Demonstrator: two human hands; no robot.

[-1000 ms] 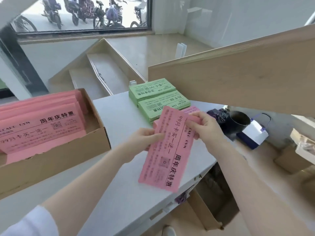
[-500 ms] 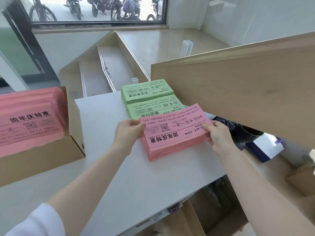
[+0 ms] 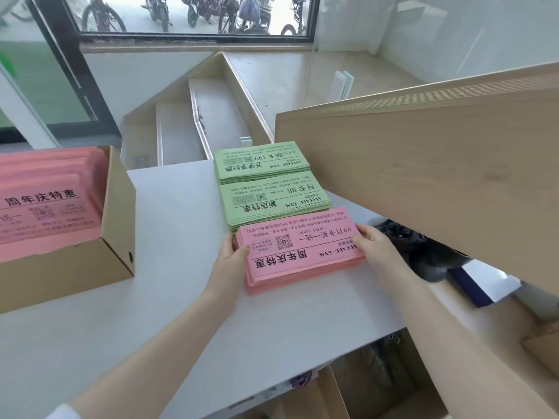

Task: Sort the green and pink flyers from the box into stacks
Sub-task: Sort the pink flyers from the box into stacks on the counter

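On the white table (image 3: pixel 157 267), pink stack (image 3: pixel 299 249) lies flat, just in front of two green stacks (image 3: pixel 273 204). Left hand (image 3: pixel 231 252) presses its left end, right hand (image 3: pixel 372 241) its right end, fingers closed lightly on the edges. Box (image 3: pixel 116 237) at left holds more pink flyers (image 3: pixel 42 201).

Two bare forearms, uncovered from wrist to elbow. Left hand (image 3: pixel 227 259) and right hand (image 3: pixel 372 244) ungloved, no rings, watch or bracelets visible. Edge of a white sleeve (image 3: pixel 62 412) on the left arm, at the lower frame border.
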